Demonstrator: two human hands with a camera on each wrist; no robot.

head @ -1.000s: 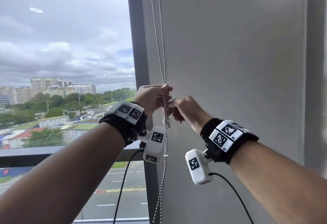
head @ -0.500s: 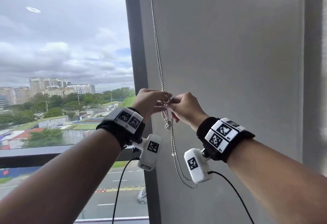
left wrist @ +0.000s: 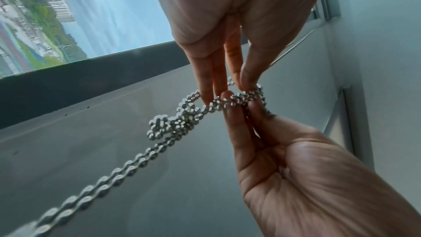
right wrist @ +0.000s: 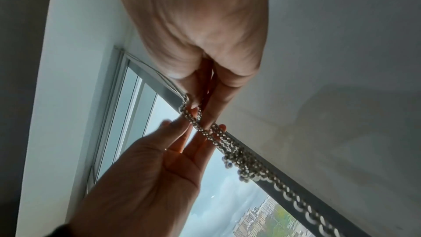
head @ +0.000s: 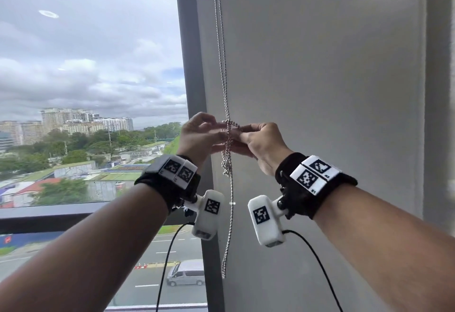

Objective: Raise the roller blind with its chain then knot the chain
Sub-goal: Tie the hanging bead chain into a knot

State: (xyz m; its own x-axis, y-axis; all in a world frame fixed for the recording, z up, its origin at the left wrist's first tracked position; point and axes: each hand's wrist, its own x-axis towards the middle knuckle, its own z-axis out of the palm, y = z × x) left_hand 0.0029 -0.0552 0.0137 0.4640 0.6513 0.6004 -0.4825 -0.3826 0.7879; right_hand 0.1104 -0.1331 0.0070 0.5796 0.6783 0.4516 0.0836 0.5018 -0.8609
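The left hand [head: 200, 136] and the right hand [head: 262, 145] are raised side by side in front of the wall, fingertips almost meeting, and both pinch the chain [head: 227, 149] between them. In the left wrist view the left hand [left wrist: 230, 24] comes down from the top with thumb and fingers closed on a small loop of beads, while the right hand [left wrist: 307, 168] reaches up from below and nips the same loop [left wrist: 248, 96] from the other side. The right wrist view shows the same grip mirrored: the right hand [right wrist: 205, 33] at the top, its fingers narrowed on the beads, and the left hand [right wrist: 145, 168] below with its fingers straighter, the tips touching the chain [right wrist: 227, 143].

Just under the fingers the chain is bunched into a tangle of beads [left wrist: 173, 123], which hangs between the two wrists in the head view. Below that the two strands run down close together and end in a bottom loop [head: 223, 272] near the dark window frame [head: 194, 90]. Above the hands the strands rise straight up along the left edge of the grey wall [head: 320, 77] and leave the picture at the top.

Each wrist carries a black band with white marker tags and a white camera block, left [head: 206, 213] and right [head: 266, 223], with black cables hanging down. To the left, through the glass [head: 86, 65], there are clouds, far towers, trees, roofs and a road with a van [head: 186, 272].
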